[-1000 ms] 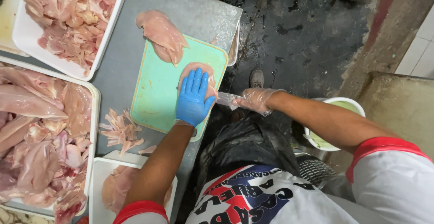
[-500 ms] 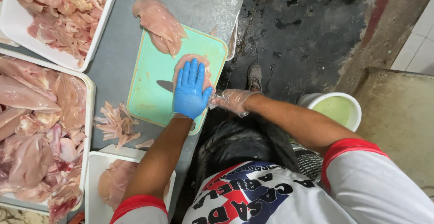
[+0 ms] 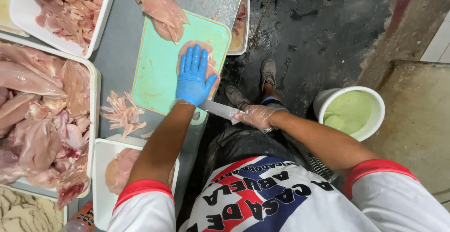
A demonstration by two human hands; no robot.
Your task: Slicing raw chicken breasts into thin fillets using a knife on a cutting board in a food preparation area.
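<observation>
head view, the only one. the left hand [image 3: 193, 75], in a blue glove, lies flat with fingers spread and presses down on a raw chicken breast [image 3: 209, 65] at the near right corner of the pale green cutting board [image 3: 157, 68]. the right hand [image 3: 257, 116], in a thin clear glove, is closed around the handle of a knife [image 3: 219, 109]; the blade points left and its tip is hidden beneath the left wrist (whether it has entered the meat cannot be told).

hazard, as a judgement: the blade runs level and close under the pressing palm. if the wet meat slides on the board, or the blade tilts upward, the edge could meet the blue glove. the clear glove looks loose and slick, so the grip on the handle could slip. the breast sits at the board's edge, just above the table [image 3: 119, 40] rim, and a hard push could carry it off toward the wet floor [image 3: 323, 30].

position: the breast is directly under the left hand, touching it, and to the left of the right hand, apart from it, with the knife between. a second breast [image 3: 161, 8] lies across the far edge of the board. trimmings [image 3: 123, 115] lie beside the board's left edge. white trays of chicken [image 3: 42, 101] stand further left. a bucket of green liquid [image 3: 349, 112] stands on the floor to the right.
</observation>
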